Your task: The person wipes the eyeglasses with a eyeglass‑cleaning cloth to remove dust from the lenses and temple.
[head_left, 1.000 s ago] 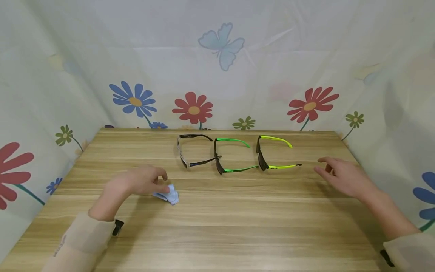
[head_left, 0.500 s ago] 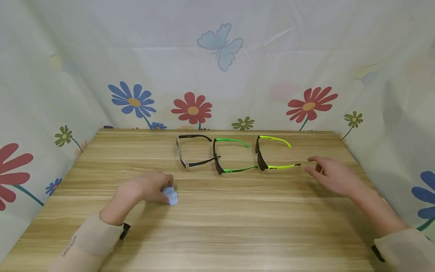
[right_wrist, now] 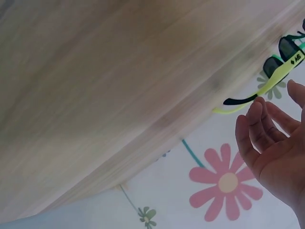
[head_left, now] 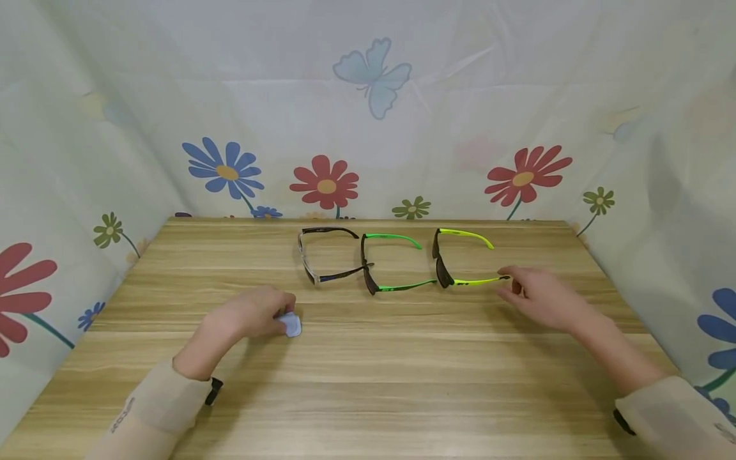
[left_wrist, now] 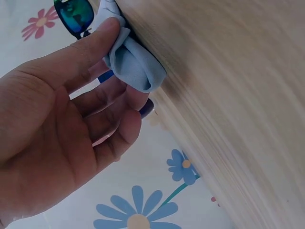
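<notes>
My left hand (head_left: 250,314) pinches a folded light blue cloth (head_left: 292,324) just over the wooden table; in the left wrist view the thumb presses the cloth (left_wrist: 133,67) against the fingers. My right hand (head_left: 543,298) is at the black tip of the near temple of the sunglasses with yellow-green temples (head_left: 443,273). In the right wrist view, its loosely bent fingers come right up to that temple (right_wrist: 277,78), thumb apart from them. Left of this pair stand sunglasses with green temples (head_left: 370,281), then a clear-fronted pair with dark temples (head_left: 339,276).
All three pairs lie in a row toward the back of the wooden table (head_left: 391,383), temples unfolded and pointing right. The clear-fronted pair's near temple overlaps the green pair. A flower-printed curtain (head_left: 259,96) surrounds the table at the back and sides.
My left hand has taken hold of the cloth, bunching it and raising it slightly. My right hand has moved left to the yellow-green temple's tip. The sunglasses have stayed put.
</notes>
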`<action>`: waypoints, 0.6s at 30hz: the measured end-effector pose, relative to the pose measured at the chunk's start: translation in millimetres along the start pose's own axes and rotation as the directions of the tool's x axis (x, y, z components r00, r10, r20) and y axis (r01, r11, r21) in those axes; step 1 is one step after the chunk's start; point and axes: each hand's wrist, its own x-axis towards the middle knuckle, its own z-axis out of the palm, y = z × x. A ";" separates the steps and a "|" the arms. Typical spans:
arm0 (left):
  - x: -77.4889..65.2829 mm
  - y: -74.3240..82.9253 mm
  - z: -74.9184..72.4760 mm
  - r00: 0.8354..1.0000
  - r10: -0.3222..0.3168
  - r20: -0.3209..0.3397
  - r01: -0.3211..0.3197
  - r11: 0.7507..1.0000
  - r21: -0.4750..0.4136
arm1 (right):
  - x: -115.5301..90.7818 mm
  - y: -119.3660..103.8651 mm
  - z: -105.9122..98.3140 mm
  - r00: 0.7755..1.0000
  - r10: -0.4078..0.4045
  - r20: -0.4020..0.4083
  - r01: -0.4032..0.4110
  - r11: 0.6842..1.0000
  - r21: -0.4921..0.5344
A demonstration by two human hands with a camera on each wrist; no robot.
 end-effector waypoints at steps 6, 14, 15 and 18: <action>2.5 -0.8 -0.6 0.999 0.039 -0.011 -0.039 0.999 -0.004 | 7.1 -10.3 7.8 0.998 -0.053 -0.015 0.053 0.999 0.002; 9.7 8.5 -2.4 0.997 0.071 -0.040 -0.070 0.997 0.018 | 22.5 -28.5 17.2 0.995 -0.101 0.001 0.101 0.994 -0.031; 10.5 10.1 -2.5 0.996 0.075 -0.044 -0.074 0.997 0.022 | 24.1 -30.4 18.1 0.994 -0.108 0.003 0.108 0.993 -0.038; 12.6 15.0 -2.2 0.994 0.091 -0.065 -0.088 0.995 0.038 | 27.8 -34.1 21.0 0.993 -0.120 0.010 0.120 0.992 -0.047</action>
